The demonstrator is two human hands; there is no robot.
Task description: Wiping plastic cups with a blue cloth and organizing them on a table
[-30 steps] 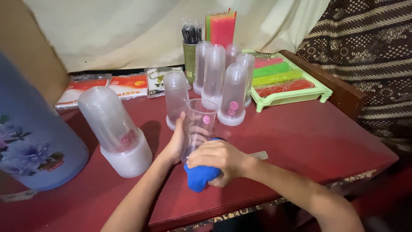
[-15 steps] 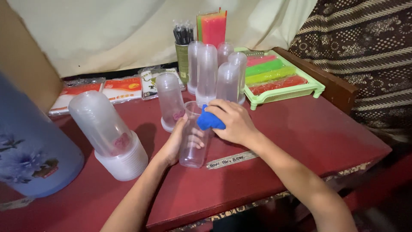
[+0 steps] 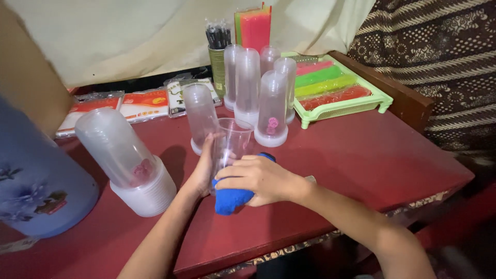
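My left hand (image 3: 203,166) grips a clear plastic cup (image 3: 231,140) that stands upright on the dark red table (image 3: 361,155). My right hand (image 3: 261,180) presses a blue cloth (image 3: 230,199) against the cup's lower outside, near its base. The cup's rim is open at the top. A tilted stack of clear cups (image 3: 121,152) stands to the left of my hands. More upturned cup stacks (image 3: 253,88) stand just behind the held cup.
A large blue flowered jug (image 3: 36,181) fills the left edge. A green tray (image 3: 380,101) of coloured packets sits at the back right, beside a tin of black straws (image 3: 218,39) and a bundle of coloured straws (image 3: 254,26). Flat sachets (image 3: 144,103) lie at the back.
My right hand has brought the blue cloth down from the cup's rim to the lower side of the cup. My left hand has kept hold of the cup.
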